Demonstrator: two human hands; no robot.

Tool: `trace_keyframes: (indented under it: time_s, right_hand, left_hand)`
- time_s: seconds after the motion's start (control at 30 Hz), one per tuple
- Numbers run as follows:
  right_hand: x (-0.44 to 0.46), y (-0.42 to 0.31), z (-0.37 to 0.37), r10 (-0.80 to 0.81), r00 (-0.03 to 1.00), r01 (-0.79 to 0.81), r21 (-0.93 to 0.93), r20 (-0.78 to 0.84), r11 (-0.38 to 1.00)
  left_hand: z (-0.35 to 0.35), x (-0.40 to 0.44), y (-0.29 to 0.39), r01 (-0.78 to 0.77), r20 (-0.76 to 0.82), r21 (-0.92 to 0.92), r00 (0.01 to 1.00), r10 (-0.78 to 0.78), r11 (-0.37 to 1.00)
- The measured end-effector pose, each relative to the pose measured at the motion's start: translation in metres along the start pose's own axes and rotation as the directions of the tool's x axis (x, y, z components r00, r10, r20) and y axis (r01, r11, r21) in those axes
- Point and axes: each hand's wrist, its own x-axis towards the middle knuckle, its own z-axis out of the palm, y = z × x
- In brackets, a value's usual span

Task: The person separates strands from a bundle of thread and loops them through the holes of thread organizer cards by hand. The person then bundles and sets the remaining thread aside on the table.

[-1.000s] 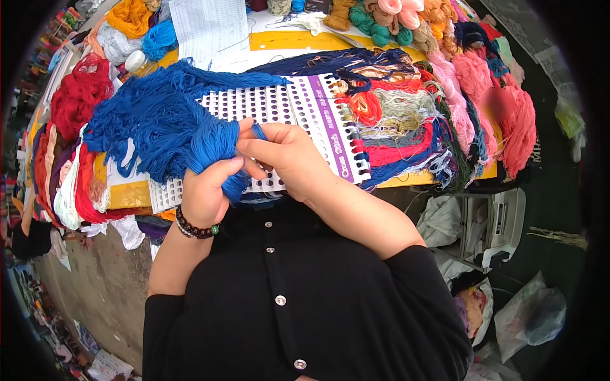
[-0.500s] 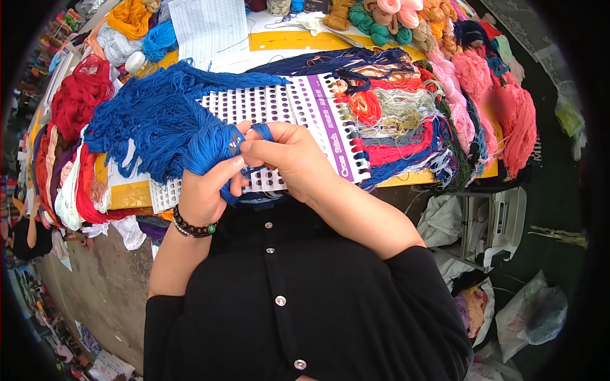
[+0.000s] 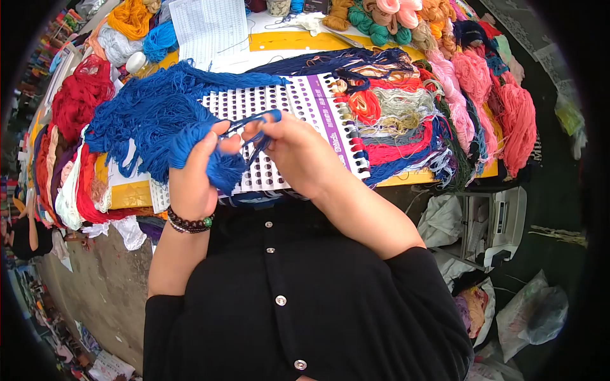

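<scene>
A large loose bundle of blue embroidery thread (image 3: pixel 149 114) spreads over the left part of the table. My left hand (image 3: pixel 196 174) grips a thick part of this bundle, its thumb pointing up, with strands hanging below the fingers. Some blue strands are looped over the fingers of my right hand (image 3: pixel 293 149), which is closed on them. Thread stretches between the two hands. Beneath them lies a white card with rows of punched holes (image 3: pixel 273 101) and a purple strip marked "Cross Stitch" (image 3: pixel 324 114). Colored threads hang from the holes along its right edge.
Red thread (image 3: pixel 82 92) lies at the left, and pink skeins (image 3: pixel 518 120) lie at the right. At the back are a printed chart (image 3: pixel 210 32), scissors (image 3: pixel 346 39) and a small jar with a white lid (image 3: pixel 136 62). A plastic bag (image 3: pixel 534 311) sits on the floor at right.
My hands have moved apart, my left one slightly left and down. Thread now stretches between them, and the bundle in my left hand hangs lower.
</scene>
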Motion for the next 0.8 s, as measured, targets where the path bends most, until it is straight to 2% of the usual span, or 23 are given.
trace_keyframes:
  time_s: [0.03, 0.07, 0.1, 0.13, 0.17, 0.27, 0.3, 0.43, 0.53, 0.6, 0.73, 0.77, 0.8]
  right_hand:
    - [0.001, -0.002, -0.005, 0.062, 0.997, -0.065, 0.096, 0.035, 0.993]
    - [0.001, -0.006, -0.007, 0.121, 0.99, -0.133, 0.189, 0.077, 0.973]
    - [0.001, -0.007, -0.009, 0.109, 0.984, -0.125, 0.113, 0.141, 0.986]
    - [0.0, -0.008, -0.007, 0.098, 0.99, -0.093, -0.055, 0.102, 0.994]
    - [-0.003, -0.009, -0.002, 0.078, 0.995, -0.062, -0.222, 0.063, 0.973]
    - [-0.004, 0.002, 0.005, 0.075, 0.995, -0.052, -0.295, 0.068, 0.954]
    - [-0.004, 0.005, 0.004, 0.078, 0.992, -0.042, -0.325, 0.101, 0.945]
    - [-0.003, 0.006, 0.002, 0.088, 0.993, -0.051, -0.377, 0.08, 0.925]
    - [-0.003, 0.007, 0.003, 0.071, 0.994, -0.042, -0.3, 0.087, 0.953]
    - [-0.004, 0.005, 0.003, 0.084, 0.993, -0.056, -0.286, 0.085, 0.957]
    - [-0.008, -0.001, 0.009, 0.065, 0.994, -0.044, -0.237, 0.082, 0.97]
    - [-0.007, 0.0, 0.007, 0.065, 0.994, -0.044, -0.237, 0.082, 0.97]
    - [-0.004, 0.0, 0.004, 0.025, 0.998, -0.016, -0.163, 0.056, 0.987]
  left_hand:
    - [-0.003, -0.001, 0.003, 0.037, 0.009, -0.072, 0.999, -0.036, 0.997]
    - [-0.005, -0.001, 0.006, 0.086, 0.088, -0.119, 0.993, -0.075, 0.989]
    - [-0.004, -0.002, 0.006, 0.063, 0.153, -0.078, 0.987, -0.051, 0.995]
    - [-0.003, -0.003, 0.004, 0.037, 0.219, -0.037, 0.975, -0.028, 0.999]
    - [-0.004, -0.004, 0.003, 0.085, 0.258, -0.033, 0.963, -0.074, 0.996]
    - [0.011, -0.007, 0.001, 0.05, 0.174, 0.001, 0.984, -0.049, 0.999]
    - [0.007, -0.006, 0.0, 0.051, 0.195, 0.051, 0.979, -0.06, 0.997]
    - [0.006, -0.007, -0.002, 0.083, 0.219, 0.033, 0.972, -0.088, 0.996]
    - [0.003, -0.006, -0.002, 0.076, 0.213, 0.014, 0.974, -0.077, 0.997]
    - [0.005, -0.006, 0.0, 0.092, 0.233, -0.065, 0.97, -0.074, 0.994]
    - [0.001, -0.004, 0.0, 0.134, 0.211, -0.066, 0.97, -0.117, 0.989]
    - [-0.005, -0.001, -0.001, 0.086, 0.225, -0.037, 0.971, -0.076, 0.996]
    - [-0.009, 0.001, 0.0, 0.038, 0.241, -0.008, 0.97, -0.035, 0.999]
